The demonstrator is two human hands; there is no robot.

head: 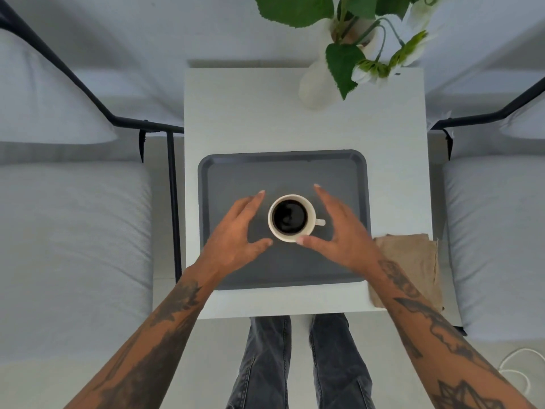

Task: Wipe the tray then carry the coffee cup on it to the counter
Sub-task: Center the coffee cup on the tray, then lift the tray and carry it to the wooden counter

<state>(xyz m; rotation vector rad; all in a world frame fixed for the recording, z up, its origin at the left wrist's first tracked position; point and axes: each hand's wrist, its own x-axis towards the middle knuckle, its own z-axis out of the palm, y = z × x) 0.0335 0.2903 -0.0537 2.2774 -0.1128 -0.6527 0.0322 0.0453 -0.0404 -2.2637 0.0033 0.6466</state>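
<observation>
The white coffee cup (291,218), nearly full of black coffee, stands near the middle of the grey tray (283,166) on the white surface (250,113). Both hands are spread wide and hold nothing: the left hand (236,231) just beside the cup, the right hand (342,228) with its thumb at the rim. The ceramic looks rigid and breakable, the liquid ready to slosh, and the smooth tray likely slippery; gripping the tray's two side edges and keeping it level seems safest.

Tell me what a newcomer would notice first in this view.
First, the white cup of black coffee at the middle of the grey tray, with the open left hand and right hand flanking it. Next, the leafy plant in a white vase at the table's far right, and the brown cloth right of the tray.
</observation>
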